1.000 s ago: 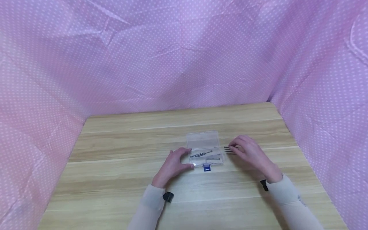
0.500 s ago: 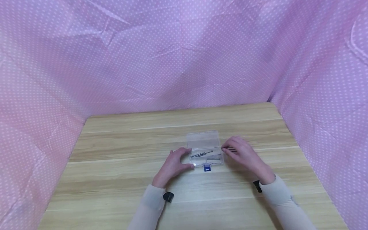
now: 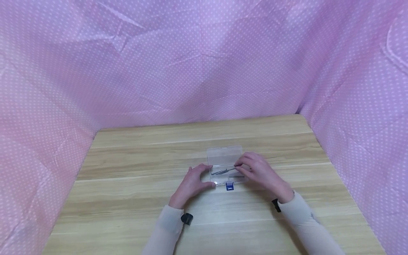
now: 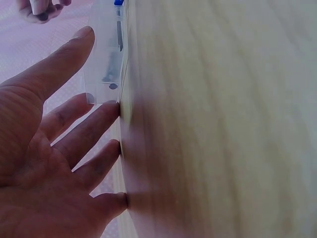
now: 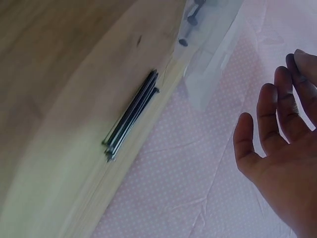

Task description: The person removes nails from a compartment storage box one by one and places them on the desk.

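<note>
A clear plastic box [image 3: 224,156] lies with its lid folded back and its blue latch [image 3: 229,186] facing the front. Several silver nails [image 3: 220,172] rest in its compartments. My left hand [image 3: 191,182] holds the box's left end between thumb and fingers; the left wrist view shows its lower fingertips at the tabletop. Over the right part of the box, my right hand [image 3: 262,177] pinches thumb and index finger together around what looks like a nail [image 4: 43,17], mostly hidden by the fingers. Outside the box, more nails [image 5: 130,116] lie bunched on the table in the right wrist view.
The wooden table [image 3: 127,198] extends around the box on all sides. Pink dotted cloth [image 3: 159,71] hangs behind it and along both sides. A dark band shows at each cuff.
My right hand has moved left from the nails beside the box to above its right compartments. The left hand and the box have kept their place.
</note>
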`<state>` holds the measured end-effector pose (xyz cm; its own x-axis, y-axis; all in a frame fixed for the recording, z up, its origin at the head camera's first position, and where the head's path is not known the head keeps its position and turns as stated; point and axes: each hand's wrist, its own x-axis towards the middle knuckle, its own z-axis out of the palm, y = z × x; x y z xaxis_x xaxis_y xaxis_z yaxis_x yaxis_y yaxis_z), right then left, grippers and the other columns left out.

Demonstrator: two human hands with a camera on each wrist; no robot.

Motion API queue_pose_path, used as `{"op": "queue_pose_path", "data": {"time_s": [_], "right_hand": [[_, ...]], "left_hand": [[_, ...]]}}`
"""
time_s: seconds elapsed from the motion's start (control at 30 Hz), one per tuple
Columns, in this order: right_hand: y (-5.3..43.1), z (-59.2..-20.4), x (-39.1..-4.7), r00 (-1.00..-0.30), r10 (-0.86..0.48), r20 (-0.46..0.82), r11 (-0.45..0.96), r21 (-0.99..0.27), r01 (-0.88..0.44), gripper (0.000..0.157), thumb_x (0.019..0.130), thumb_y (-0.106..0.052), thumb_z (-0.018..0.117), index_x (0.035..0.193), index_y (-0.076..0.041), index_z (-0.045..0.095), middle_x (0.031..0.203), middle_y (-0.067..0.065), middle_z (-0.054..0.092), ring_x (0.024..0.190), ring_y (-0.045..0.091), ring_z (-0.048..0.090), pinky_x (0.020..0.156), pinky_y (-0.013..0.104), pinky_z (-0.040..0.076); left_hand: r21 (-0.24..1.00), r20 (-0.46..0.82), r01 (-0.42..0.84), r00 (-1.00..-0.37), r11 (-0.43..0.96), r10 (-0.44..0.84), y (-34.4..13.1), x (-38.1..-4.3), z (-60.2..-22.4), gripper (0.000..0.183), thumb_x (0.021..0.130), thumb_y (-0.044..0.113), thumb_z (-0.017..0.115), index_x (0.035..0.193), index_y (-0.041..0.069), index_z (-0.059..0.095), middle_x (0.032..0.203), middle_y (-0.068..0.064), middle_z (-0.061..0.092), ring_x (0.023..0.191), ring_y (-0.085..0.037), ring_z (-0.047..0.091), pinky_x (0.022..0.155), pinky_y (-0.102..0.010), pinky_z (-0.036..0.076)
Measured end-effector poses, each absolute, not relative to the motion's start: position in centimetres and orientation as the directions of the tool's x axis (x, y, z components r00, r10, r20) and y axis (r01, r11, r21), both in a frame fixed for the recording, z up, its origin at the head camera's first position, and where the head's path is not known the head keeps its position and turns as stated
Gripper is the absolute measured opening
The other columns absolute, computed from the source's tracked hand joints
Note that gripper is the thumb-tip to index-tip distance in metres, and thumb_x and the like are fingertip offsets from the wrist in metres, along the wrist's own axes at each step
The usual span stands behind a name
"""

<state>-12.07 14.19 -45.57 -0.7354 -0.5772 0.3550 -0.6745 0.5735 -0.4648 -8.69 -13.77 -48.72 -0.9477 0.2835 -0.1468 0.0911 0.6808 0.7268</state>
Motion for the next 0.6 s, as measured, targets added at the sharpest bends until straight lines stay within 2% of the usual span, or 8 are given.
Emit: {"op": "queue_pose_path", "data": {"time_s": [0.1, 0.33, 0.6], "right_hand": [[13.8, -45.7, -12.2, -0.738, -0.591, 0.326, 0.569, -0.481, -0.668, 0.013, 0.089, -0.012, 0.082, 0.101, -0.012, 0.077, 0.101, -0.003, 0.07, 0.097, 0.018, 0.064, 0.087, 0.042, 0.056], [13.1, -45.8, -13.0, -0.694, -0.643, 0.323, 0.535, -0.458, -0.71, 0.01, 0.092, -0.012, 0.079, 0.101, -0.011, 0.077, 0.102, -0.002, 0.071, 0.096, 0.018, 0.067, 0.084, 0.041, 0.057], [12.0, -46.0, -13.4, -0.688, -0.689, 0.229, 0.558, -0.438, -0.705, 0.011, 0.094, -0.016, 0.077, 0.104, -0.012, 0.08, 0.103, -0.003, 0.069, 0.097, 0.017, 0.064, 0.084, 0.04, 0.054]], "left_hand": [[0.725, -0.144, 0.094, -0.948, 0.682, 0.284, -13.7, -8.7, -48.8, 0.072, 0.083, 0.032, 0.088, 0.145, 0.009, 0.059, 0.144, -0.01, 0.06, 0.143, -0.03, 0.048, 0.127, -0.059, 0.009], [0.721, -0.127, 0.11, -0.95, 0.684, 0.286, -13.6, -8.6, -48.9, 0.071, 0.083, 0.032, 0.088, 0.144, 0.009, 0.06, 0.143, -0.01, 0.061, 0.141, -0.03, 0.05, 0.127, -0.061, 0.011], [0.725, -0.13, 0.105, -0.95, 0.68, 0.285, -13.6, -8.5, -48.8, 0.071, 0.083, 0.033, 0.088, 0.144, 0.009, 0.06, 0.144, -0.011, 0.06, 0.142, -0.03, 0.049, 0.127, -0.06, 0.009]]}}
